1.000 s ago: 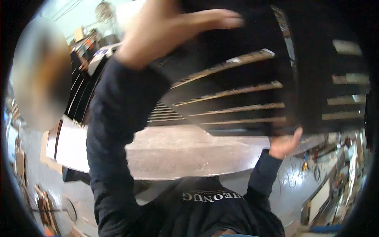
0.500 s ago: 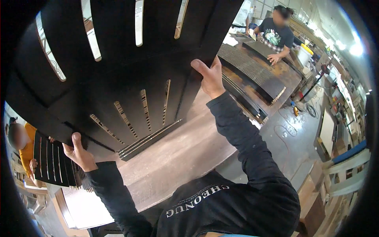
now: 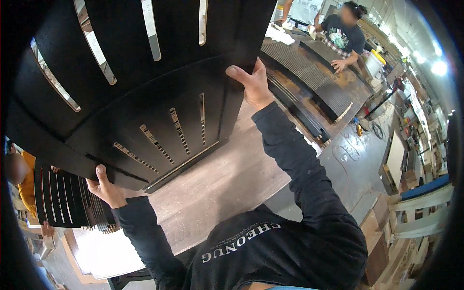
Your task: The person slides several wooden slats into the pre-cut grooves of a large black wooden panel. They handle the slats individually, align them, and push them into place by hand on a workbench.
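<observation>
Both my hands hold a large black slotted panel [image 3: 159,82] by its two side edges. It is tilted up in front of me and fills the upper left. My left hand [image 3: 107,187] grips the lower left edge, thumb on the near face and fingers hidden behind. My right hand [image 3: 253,83] clasps the right edge higher up, thumb also on the near face. Long rounded slots run through the panel. Under its lower edge shows a strip of another black panel [image 3: 188,164], lying on the pale table [image 3: 227,186].
At left, a person in yellow [image 3: 28,186] handles a slotted black panel [image 3: 58,198] beside stacked ones. To the right, a person in a dark shirt [image 3: 344,36] works at a table with rows of black panels [image 3: 309,77]. Timber [image 3: 420,212] stands at the right.
The panel in my hands has shifted left and dropped slightly, covering more of the strip beneath it. The person at left has moved a lower hand downward.
</observation>
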The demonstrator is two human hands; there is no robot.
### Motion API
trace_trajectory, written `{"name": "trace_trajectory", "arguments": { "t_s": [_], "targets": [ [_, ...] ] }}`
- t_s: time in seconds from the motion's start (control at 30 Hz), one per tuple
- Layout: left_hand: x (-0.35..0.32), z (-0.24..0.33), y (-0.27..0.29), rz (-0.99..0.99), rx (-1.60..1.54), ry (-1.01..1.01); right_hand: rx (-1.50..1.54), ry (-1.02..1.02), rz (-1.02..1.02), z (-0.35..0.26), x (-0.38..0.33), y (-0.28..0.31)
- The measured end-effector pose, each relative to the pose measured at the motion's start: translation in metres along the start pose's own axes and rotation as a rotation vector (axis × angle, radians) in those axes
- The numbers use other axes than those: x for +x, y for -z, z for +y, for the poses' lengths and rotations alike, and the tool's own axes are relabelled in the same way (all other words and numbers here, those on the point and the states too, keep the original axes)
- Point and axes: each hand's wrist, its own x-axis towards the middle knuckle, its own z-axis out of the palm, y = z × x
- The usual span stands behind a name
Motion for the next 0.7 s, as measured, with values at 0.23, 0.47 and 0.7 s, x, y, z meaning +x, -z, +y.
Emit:
{"name": "trace_trajectory", "arguments": {
  "t_s": [0.23, 0.47, 0.7],
  "targets": [
    [-0.005, -0.009, 0.002, 0.013, 0.043, -0.019, -0.024, -0.014, -0.016, 0.011, 0.005, 0.001],
    [-0.007, -0.005, 0.002, 0.032, 0.029, 0.012, -0.019, 0.012, -0.045, 0.020, 0.009, 0.004],
    [-0.011, -0.008, 0.004, 0.033, 0.035, 0.026, -0.023, -0.042, -0.052, 0.020, 0.007, 0.004]
  ]
}}
